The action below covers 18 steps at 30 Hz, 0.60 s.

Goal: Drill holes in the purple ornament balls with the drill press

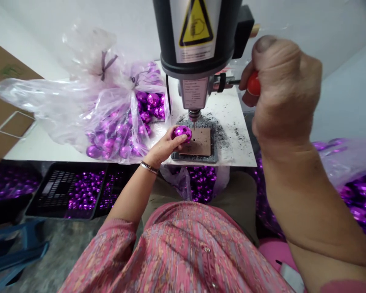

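Between the thumb and fingers of my left hand point(167, 144) is a shiny purple faceted ball point(183, 132), held at the left edge of a brown board point(201, 142) on the drill press base point(214, 156). A small dark hole shows in the board. Above it, the thin drill bit point(194, 125) points down from the chuck point(194, 115), to the right of the ball. My right hand point(285, 81) is closed around the red knob point(253, 84) of the press's feed lever. The large drill press head point(198, 61) carries a yellow warning sign.
Clear plastic bags point(110, 110) of purple balls lie on the white table point(49, 142) at left. Dark shavings point(222, 130) are scattered right of the base. Below are a black crate point(53, 187) with balls, a blue stool point(18, 248) and another bag point(360, 162) at right.
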Each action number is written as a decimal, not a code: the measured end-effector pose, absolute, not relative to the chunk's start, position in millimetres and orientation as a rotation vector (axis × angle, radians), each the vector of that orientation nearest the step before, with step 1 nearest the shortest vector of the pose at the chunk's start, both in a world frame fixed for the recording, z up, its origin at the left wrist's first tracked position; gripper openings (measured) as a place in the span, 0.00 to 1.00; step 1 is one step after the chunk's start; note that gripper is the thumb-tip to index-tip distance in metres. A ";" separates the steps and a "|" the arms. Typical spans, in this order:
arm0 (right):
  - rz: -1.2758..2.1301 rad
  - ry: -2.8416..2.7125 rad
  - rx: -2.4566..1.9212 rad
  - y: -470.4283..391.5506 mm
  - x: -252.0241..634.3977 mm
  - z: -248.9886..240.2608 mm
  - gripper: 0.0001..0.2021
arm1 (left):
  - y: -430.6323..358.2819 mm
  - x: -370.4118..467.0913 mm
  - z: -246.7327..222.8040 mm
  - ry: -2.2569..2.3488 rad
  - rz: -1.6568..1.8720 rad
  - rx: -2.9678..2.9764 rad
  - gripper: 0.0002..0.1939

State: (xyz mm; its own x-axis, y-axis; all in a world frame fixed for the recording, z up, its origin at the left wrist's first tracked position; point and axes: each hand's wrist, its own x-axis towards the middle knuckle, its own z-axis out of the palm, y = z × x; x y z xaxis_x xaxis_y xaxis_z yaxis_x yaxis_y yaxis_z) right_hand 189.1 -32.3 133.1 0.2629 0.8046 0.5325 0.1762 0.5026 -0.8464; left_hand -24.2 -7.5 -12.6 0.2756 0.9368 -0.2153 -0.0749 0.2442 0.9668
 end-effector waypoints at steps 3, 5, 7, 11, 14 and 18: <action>0.591 -1.255 -1.012 -34.9 188.0 136.6 0.22 | 0.5 -14.3 -11.0 1.080 0.868 1.030 0.27; 0.621 -1.257 -0.998 -36.3 187.2 137.7 0.22 | 3.7 -9.8 -9.3 1.175 0.844 1.024 0.27; 0.630 -1.257 -0.975 -37.1 187.1 137.5 0.22 | 5.2 -7.4 -7.9 1.279 0.810 1.071 0.27; 0.586 -1.274 -0.981 -37.4 189.2 134.7 0.21 | 4.6 -6.9 -9.3 1.366 0.769 1.221 0.26; 0.557 -1.284 -1.004 -38.1 190.3 135.3 0.21 | 3.8 -6.4 -13.2 1.360 0.770 1.264 0.24; 0.514 -1.314 -1.110 -39.9 190.0 145.5 0.20 | 4.9 -3.7 -17.4 1.401 0.731 1.318 0.25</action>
State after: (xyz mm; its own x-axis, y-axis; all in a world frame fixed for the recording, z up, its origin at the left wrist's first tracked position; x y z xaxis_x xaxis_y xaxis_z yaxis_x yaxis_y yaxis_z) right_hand 190.0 -39.9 145.5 0.2448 0.8325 0.4971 0.2746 0.4322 -0.8590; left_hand -3.7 4.9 -17.4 0.1345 0.9541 -0.2675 0.3262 0.2123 0.9211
